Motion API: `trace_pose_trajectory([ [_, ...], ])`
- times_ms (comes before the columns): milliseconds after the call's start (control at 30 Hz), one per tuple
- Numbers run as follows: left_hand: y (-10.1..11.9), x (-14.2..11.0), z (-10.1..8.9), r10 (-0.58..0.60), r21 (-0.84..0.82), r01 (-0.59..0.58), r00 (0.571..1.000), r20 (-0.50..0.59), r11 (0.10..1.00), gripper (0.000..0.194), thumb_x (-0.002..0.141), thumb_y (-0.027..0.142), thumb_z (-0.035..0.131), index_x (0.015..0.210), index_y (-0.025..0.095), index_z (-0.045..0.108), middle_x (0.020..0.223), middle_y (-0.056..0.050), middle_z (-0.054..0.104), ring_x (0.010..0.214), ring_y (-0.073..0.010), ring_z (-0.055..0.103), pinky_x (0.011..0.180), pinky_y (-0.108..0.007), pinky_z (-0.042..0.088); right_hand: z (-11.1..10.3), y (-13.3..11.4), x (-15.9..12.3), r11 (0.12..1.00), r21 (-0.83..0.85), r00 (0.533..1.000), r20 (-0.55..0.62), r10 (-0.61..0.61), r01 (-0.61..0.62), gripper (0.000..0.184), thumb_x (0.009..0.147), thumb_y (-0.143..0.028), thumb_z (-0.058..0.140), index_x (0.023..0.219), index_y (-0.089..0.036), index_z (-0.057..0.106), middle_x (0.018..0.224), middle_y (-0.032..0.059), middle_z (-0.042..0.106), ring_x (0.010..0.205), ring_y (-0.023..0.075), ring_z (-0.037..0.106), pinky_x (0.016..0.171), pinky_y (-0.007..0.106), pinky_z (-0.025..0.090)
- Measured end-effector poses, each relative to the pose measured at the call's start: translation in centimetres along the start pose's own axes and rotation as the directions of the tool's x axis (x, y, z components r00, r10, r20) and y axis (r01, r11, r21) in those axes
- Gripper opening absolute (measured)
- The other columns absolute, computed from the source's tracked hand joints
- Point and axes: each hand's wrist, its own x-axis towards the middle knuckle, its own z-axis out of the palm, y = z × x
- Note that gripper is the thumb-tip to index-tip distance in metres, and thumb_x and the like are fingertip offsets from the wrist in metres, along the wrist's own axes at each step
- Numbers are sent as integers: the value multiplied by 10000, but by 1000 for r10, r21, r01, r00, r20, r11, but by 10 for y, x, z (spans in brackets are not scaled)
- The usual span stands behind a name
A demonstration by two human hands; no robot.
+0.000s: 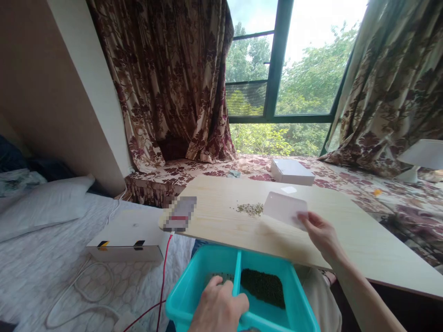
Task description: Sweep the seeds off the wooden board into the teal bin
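Note:
In the head view my left hand (219,304) is at the near side of a teal two-compartment box (301,299). Its fingers curl into the left compartment, and the thumb lies across the divider, so the hand grips the box there. A few small grains show beyond those fingertips. Dark green grains (263,287) cover much of the right compartment's floor. My right hand (320,229) pinches the lower right corner of a thin whitish plastic sheet (284,210), tilted over the wooden board (214,203). Just left of the sheet lies a loose scatter of small greenish grains (251,209).
A pixelated phone-like device (182,213) rests on the board's left end, with a red cable (165,267) running down past the box. White boxes (129,237) stand on the bed and the window ledge. A small white piece (289,189) lies behind the sheet.

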Motion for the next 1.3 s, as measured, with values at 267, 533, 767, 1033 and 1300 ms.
trace_pose_trajectory([
  [267, -9, 14, 20, 35, 26, -34, 998, -49, 999, 393, 588, 601, 747, 724, 241, 663, 728, -3, 555, 816, -218, 548, 908, -389, 414, 10, 7, -2, 999, -4, 998, 46, -38, 38, 410, 642, -563, 669, 778, -177, 694, 775, 72, 736, 763, 226, 672, 698, 310, 519],
  [533, -20, 19, 31, 86, 4, -86, 989, -123, 996, 423, 564, 639, 733, 696, 245, 654, 700, 9, 522, 806, -215, 539, 914, -399, 409, 8, 11, 0, 999, 26, 997, 77, -26, 24, 463, 609, -609, 684, 782, -180, 692, 720, 66, 724, 775, 236, 678, 703, 315, 526],
  [767, -14, 18, 23, 87, 19, -85, 990, -110, 996, 377, 595, 587, 748, 698, 239, 645, 698, 8, 544, 797, -211, 557, 936, -422, 403, 9, 16, 3, 998, 64, 998, 63, 9, -13, 477, 575, -605, 709, 792, -182, 679, 720, 52, 720, 759, 223, 675, 709, 311, 522],
  [1033, -6, 14, 11, 106, 55, -102, 992, -65, 993, 365, 629, 570, 740, 717, 230, 643, 717, -6, 578, 804, -217, 581, 933, -445, 421, 8, 11, -1, 1000, 15, 997, 73, 3, -4, 435, 642, -577, 668, 807, -175, 689, 742, 63, 726, 761, 225, 672, 689, 310, 516],
  [1300, -8, 14, 16, 79, 29, -77, 995, -67, 997, 368, 635, 566, 738, 749, 227, 652, 764, -16, 591, 886, -240, 584, 970, -486, 396, 15, 12, 4, 998, 0, 997, 49, 59, -59, 376, 641, -509, 667, 796, -167, 685, 756, 68, 733, 719, 210, 663, 636, 290, 496],
])
